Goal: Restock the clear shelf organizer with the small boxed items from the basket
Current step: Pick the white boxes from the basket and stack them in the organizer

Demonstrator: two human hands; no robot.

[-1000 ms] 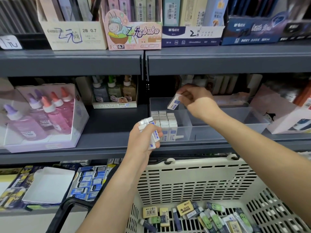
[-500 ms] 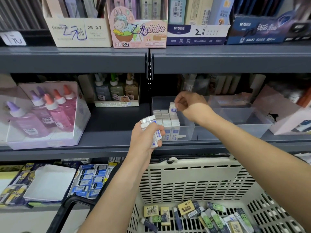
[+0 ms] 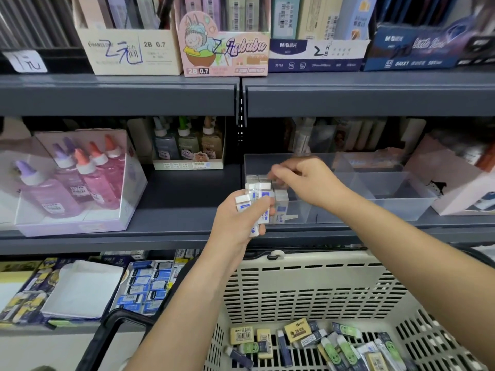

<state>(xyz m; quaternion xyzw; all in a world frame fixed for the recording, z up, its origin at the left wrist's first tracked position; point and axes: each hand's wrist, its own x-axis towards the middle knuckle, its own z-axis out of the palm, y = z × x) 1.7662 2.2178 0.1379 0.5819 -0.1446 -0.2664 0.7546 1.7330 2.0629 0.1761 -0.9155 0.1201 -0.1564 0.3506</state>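
Note:
My left hand [image 3: 235, 220] grips a bundle of several small white-and-blue boxes [image 3: 261, 199] in front of the shelf edge. Just behind it, the clear shelf organizer [image 3: 375, 207] sits on the middle shelf. Its left compartment holds upright rows of the same boxes [image 3: 282, 206]; the compartments to the right look bare. My right hand [image 3: 305, 180] hovers over that left compartment with curled fingers at the box tops. The fingertips are blurred, so a box between them cannot be made out. The beige slotted basket [image 3: 308, 266] below holds several loose boxed erasers [image 3: 297, 332].
A pink display box of glue bottles [image 3: 72, 180] stands at the left of the same shelf, with small bottles [image 3: 187, 145] behind. A pink carton [image 3: 455, 183] flanks the organizer on the right. Pencil-lead boxes [image 3: 222, 49] fill the upper shelf. The basket's black handle [image 3: 107, 333] hangs at lower left.
My right hand carried one box down from above the organizer into the left compartment's rows and now sits lower and nearer my left hand. The left hand kept its bundle.

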